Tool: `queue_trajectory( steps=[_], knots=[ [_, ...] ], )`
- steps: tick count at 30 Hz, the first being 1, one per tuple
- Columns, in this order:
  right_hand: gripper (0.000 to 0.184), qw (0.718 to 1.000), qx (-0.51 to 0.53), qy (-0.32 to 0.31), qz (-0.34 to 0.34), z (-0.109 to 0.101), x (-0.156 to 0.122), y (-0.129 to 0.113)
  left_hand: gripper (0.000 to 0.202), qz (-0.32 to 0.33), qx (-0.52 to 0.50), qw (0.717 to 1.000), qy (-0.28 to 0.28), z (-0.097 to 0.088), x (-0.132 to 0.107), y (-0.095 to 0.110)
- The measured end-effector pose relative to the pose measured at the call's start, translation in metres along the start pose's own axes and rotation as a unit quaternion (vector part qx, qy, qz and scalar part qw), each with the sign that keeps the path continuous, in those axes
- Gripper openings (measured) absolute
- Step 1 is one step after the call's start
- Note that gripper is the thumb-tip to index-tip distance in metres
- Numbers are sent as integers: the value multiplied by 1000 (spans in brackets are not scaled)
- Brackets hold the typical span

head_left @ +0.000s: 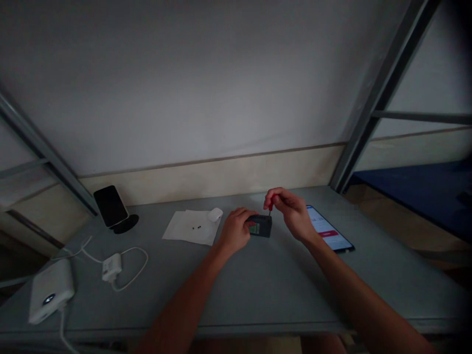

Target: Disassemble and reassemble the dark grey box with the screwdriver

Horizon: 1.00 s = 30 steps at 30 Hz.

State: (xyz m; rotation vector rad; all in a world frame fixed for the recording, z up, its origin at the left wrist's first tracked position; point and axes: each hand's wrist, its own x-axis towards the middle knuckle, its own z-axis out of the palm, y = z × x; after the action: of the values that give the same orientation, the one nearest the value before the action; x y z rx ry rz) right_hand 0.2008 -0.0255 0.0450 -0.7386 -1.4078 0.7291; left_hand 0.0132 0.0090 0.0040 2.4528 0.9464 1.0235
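Observation:
Near the middle of the grey table, a small dark box-shaped device with a vented edge and a green label stands on the surface. My left hand is closed round its left end. In my right hand is a red-handled screwdriver, held upright in the fingers. Its tip meets the device's top right corner; whether it sits in a screw is too small to tell. Left of the device, small dark screws lie on white paper, with a small white rounded object at the paper's corner.
A lit tablet or large phone lies right of my right hand. Far left, a dark-screened phone leans on a round stand. A white charger with cable and a white power bank lie at front left. Metal posts flank the table.

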Motion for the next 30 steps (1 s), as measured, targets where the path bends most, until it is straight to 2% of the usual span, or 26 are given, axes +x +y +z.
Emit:
queue_trajectory(
  steps=[5,10,16,21,26,28,30],
  knots=[
    [17,999,-37,19,-27,3,-1,-3,34,1,-2,1000,-7,-1,-1,1],
    [26,999,-32,-5,-16,2,-3,-2,34,2,4,1000,-7,-1,-1,2],
    [18,994,-96,10,-55,5,-4,-2,30,4,11,1000,-11,-1,0,1],
    [23,998,-44,-15,-33,5,-4,-3,33,4,8,1000,-10,-1,0,2],
    [13,994,-91,11,-52,3,-4,0,30,5,15,1000,-11,-2,0,4],
    [14,996,-80,16,-46,2,-4,1,31,4,15,1000,-12,-3,0,5],
    [19,998,-49,-7,-26,1,-5,1,32,3,13,1000,-13,-3,0,5]
  ],
)
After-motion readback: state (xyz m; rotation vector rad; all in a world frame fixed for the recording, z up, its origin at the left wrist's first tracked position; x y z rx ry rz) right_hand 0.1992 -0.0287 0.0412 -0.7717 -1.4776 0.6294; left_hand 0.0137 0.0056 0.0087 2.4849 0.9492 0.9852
